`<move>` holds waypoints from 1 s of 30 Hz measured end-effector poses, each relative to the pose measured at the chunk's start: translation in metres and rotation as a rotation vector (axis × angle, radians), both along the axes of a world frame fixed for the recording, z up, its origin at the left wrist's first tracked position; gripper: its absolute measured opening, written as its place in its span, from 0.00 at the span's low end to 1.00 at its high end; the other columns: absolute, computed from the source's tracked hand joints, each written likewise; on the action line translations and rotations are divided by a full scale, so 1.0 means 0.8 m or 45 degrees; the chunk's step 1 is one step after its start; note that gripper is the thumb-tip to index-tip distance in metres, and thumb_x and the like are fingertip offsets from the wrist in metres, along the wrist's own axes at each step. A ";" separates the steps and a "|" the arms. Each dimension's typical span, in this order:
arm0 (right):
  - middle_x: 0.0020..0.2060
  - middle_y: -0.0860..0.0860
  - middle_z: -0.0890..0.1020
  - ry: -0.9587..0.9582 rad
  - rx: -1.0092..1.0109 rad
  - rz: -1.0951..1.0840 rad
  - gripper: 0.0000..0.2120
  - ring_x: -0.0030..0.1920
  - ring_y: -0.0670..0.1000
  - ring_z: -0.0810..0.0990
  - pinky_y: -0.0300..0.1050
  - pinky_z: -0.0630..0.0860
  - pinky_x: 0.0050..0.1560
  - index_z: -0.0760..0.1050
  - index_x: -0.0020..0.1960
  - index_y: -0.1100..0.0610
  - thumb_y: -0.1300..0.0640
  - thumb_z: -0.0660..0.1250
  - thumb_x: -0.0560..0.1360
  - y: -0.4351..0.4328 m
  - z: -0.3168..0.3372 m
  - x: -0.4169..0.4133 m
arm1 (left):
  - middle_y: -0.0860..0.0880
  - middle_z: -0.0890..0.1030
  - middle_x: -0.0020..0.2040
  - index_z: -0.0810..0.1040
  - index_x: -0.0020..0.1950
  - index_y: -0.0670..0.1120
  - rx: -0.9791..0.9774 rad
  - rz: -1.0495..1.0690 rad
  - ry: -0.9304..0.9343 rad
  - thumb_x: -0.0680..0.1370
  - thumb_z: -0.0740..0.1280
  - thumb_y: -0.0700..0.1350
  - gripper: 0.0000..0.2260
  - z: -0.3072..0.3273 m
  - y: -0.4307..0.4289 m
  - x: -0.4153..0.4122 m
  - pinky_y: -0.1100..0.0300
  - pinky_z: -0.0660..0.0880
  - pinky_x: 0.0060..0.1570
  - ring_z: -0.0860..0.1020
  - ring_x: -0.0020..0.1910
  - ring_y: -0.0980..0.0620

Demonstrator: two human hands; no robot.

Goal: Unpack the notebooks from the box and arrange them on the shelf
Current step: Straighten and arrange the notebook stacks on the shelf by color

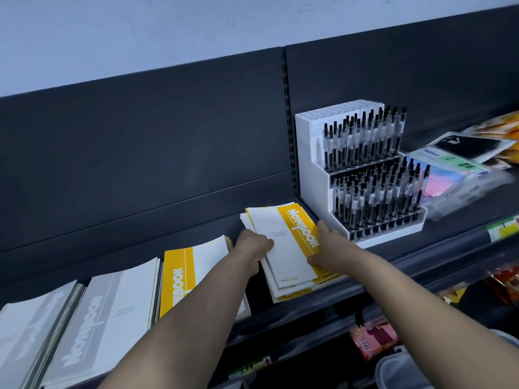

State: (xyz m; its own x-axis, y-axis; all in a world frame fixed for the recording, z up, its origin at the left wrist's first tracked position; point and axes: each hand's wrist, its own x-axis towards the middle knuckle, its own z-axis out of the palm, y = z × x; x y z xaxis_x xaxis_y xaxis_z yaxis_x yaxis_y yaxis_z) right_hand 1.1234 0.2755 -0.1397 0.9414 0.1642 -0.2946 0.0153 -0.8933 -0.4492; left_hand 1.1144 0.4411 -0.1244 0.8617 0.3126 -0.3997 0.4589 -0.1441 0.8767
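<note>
Nearest, at lower left, lying flat on the shelf (134, 248): grey notebooks (106, 318), with a yellow pile (179, 276) just beside. Further in, gripping a fanned stack (283, 242) of yellow notebooks by both long edges: left hand (254, 248) with fingers curled round the edge, right hand (325, 248) clamped likewise on the opposite edge. Resting on the shelf or just above it, cannot tell which. Probably light, floppy and slick, prone to sliding apart; best squeezed mid-edge, squared up, then lowered flat. Beyond, close by, a white pen display (311, 169); better not nudged.

White notebooks with yellow bands (286, 248) at five o'clock, grey-banded white notebooks (112, 318) at eight, black pens (362, 141) in a white stand (309, 153) at three
</note>
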 end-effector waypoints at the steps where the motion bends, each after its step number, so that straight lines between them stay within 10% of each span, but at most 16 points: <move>1: 0.76 0.55 0.55 -0.007 0.086 -0.005 0.48 0.73 0.59 0.60 0.56 0.67 0.68 0.34 0.78 0.52 0.50 0.68 0.75 -0.002 0.002 0.000 | 0.43 0.79 0.58 0.72 0.59 0.37 -0.035 0.018 -0.046 0.77 0.67 0.35 0.12 -0.002 0.003 -0.002 0.49 0.77 0.54 0.79 0.55 0.41; 7: 0.74 0.56 0.62 -0.147 0.587 -0.104 0.49 0.68 0.59 0.70 0.57 0.67 0.68 0.26 0.74 0.45 0.55 0.66 0.77 0.010 0.011 0.002 | 0.45 0.80 0.55 0.70 0.60 0.45 -0.077 -0.016 -0.384 0.78 0.66 0.34 0.13 0.006 0.025 -0.015 0.46 0.79 0.52 0.80 0.54 0.44; 16: 0.76 0.53 0.51 -0.779 0.549 0.010 0.50 0.70 0.59 0.66 0.56 0.71 0.63 0.19 0.66 0.41 0.59 0.63 0.78 0.024 0.021 -0.016 | 0.52 0.73 0.67 0.54 0.77 0.56 -0.040 -0.104 -0.841 0.79 0.63 0.31 0.34 0.012 0.027 -0.029 0.49 0.74 0.62 0.74 0.64 0.51; 21: 0.77 0.49 0.52 -0.659 0.814 0.006 0.50 0.73 0.52 0.61 0.44 0.62 0.67 0.22 0.66 0.37 0.62 0.64 0.77 0.016 -0.008 -0.022 | 0.55 0.70 0.69 0.51 0.77 0.57 -0.019 -0.134 -0.822 0.77 0.67 0.33 0.38 -0.008 0.015 -0.042 0.50 0.72 0.66 0.71 0.67 0.53; 30: 0.71 0.48 0.64 -0.657 0.977 0.010 0.50 0.68 0.49 0.67 0.51 0.68 0.68 0.37 0.74 0.39 0.63 0.71 0.72 0.011 -0.003 -0.029 | 0.56 0.66 0.72 0.47 0.76 0.63 0.035 -0.138 -0.886 0.75 0.70 0.34 0.44 -0.006 0.004 -0.050 0.53 0.69 0.68 0.68 0.68 0.56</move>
